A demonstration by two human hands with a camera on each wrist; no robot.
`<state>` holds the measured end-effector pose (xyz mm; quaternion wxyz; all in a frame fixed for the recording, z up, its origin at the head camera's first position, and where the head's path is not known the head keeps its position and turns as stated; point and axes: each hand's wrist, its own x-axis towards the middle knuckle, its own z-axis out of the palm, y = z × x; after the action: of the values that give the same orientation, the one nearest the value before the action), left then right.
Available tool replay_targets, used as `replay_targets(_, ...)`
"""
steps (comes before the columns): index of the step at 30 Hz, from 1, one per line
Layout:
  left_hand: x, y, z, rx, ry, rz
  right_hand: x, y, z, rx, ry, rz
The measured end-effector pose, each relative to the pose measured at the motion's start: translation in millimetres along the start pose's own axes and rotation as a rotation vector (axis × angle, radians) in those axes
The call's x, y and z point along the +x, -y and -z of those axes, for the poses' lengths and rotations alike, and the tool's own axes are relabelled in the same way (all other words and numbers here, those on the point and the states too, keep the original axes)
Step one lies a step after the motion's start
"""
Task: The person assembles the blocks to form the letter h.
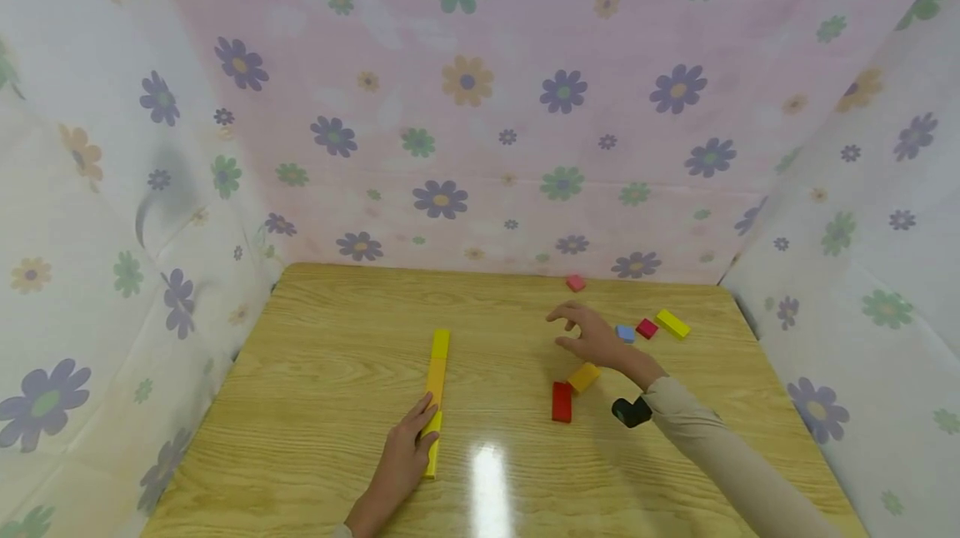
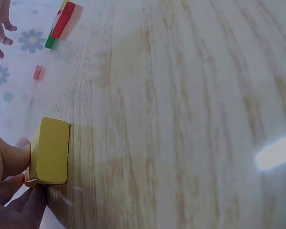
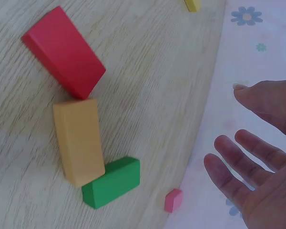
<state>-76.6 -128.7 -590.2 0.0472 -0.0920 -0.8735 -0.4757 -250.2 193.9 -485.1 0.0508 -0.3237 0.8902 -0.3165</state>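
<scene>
- Lowest in the head view, the left hand (image 1: 401, 459) rests on the near end of a yellow block row (image 1: 436, 388), three long blocks laid end to end running up the middle of the wooden table (image 1: 315, 371). The left wrist view shows thumb and fingers pinching the end yellow block (image 2: 50, 151).
- Judging by that grip, the step in hand is steadying the line; it goes best with light, even pressure along the row's axis, so the seams stay closed and nothing skews sideways.
- Right of centre lie a red block (image 1: 561, 401) and an orange block (image 1: 583, 376), corners close; the right wrist view also shows a green block (image 3: 112, 182) against the orange one.
- Just above them hovers the right hand (image 1: 596, 336), fingers spread and relaxed, holding nothing.
- A clean pick would come straight down on one block's long sides, without nudging its neighbours.
- Beyond the hand sit a blue block (image 1: 626, 333), a small crimson block (image 1: 647, 328) and a short yellow block (image 1: 672, 324).
- Farthest, near the flowered backdrop (image 1: 480, 105), lies a pink block (image 1: 575, 282).
</scene>
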Motion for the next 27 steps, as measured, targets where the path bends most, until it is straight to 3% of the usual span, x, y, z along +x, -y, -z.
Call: replay_targets(27, 0.2, 1.6, 0.6, -0.028, 0.008, 0.007, -38.6, -29, 41, -0.065, -0.058, -0.046)
